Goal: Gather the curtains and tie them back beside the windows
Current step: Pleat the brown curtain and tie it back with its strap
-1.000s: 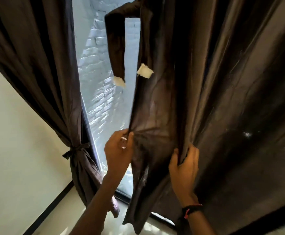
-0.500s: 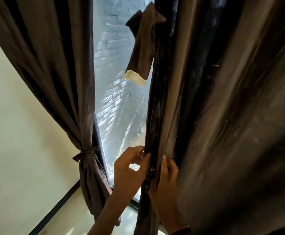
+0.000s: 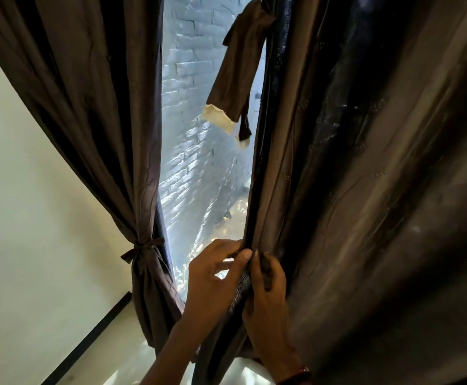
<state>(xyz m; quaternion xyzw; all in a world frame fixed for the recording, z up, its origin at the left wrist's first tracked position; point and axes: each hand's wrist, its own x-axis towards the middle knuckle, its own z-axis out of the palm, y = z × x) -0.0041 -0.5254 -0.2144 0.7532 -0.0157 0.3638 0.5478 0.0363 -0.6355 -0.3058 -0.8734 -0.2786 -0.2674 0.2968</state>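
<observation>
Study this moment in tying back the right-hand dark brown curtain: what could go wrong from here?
1. Both hands, left hand and right hand, pinch only the right-hand dark brown curtain's edge; ungathered folds may spill out.
2. The hanging brown fabric tie-back strip dangles above the hands; reaching for it may mean loosening the grip.

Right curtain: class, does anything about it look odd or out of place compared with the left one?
Yes. The tie-back strap dangles loose high on the right curtain, its pale ends hanging free over the window, binding nothing. The left curtain is knotted low by its tie. Both hands pinch the right curtain's edge.
</observation>
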